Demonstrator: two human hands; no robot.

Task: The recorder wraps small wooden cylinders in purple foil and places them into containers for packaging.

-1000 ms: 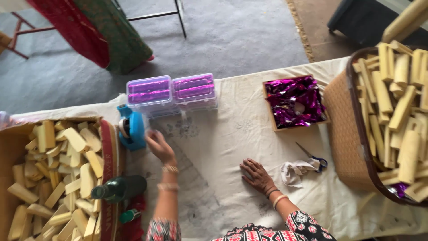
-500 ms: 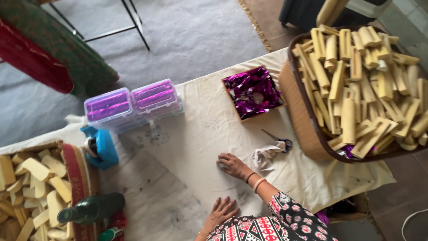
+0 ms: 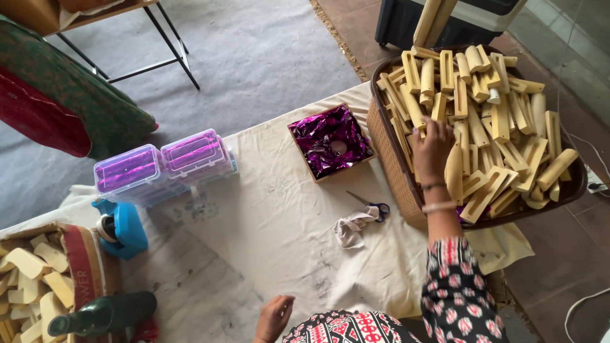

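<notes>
My right hand reaches into the brown wicker basket at the right, its fingers spread over the pale yellow wooden sticks heaped there; whether it grips one is hidden. My left hand rests near my body at the table's front edge, fingers loosely curled and empty. A small box of shiny purple foil sits just left of the basket. Blue-handled scissors and a crumpled white cloth lie on the cream tablecloth below the box.
Two clear plastic boxes with purple contents stand at the back left, a blue tape dispenser in front of them. A cardboard box of pale blocks and a dark green bottle are at the lower left. A metal-legged stand is beyond.
My right hand lifted off the tablecloth and moved right into the basket of sticks. My left hand drew back toward my body. The view swung to the right.
</notes>
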